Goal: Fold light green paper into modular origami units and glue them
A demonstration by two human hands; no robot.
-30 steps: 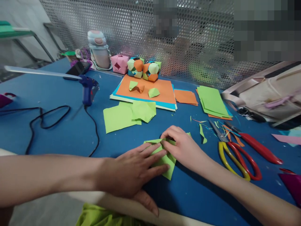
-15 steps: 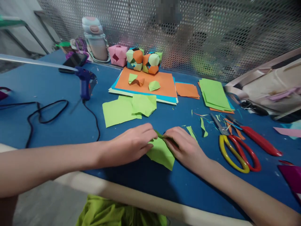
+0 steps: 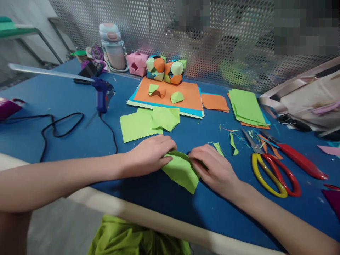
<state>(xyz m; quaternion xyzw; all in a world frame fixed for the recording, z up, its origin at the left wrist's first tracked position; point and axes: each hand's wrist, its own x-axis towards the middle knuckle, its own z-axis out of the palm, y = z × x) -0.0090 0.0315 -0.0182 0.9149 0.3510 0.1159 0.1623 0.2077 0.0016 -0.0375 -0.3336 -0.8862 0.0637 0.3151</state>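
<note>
Hands pinching a green paper piece on the blue surface.

Left hand and right hand each grip the piece's upper folded edge with curled fingertips, the rest of it lying flat near the surface's front edge. Just behind lie loose green squares; further back, an orange sheet stack with paper balls. A blue glue gun stands to the left, and yellow and red scissors lie to the right.

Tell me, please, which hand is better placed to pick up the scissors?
Right: the right hand lies on the green paper nearest the scissors; the left hand is farther away.
</note>
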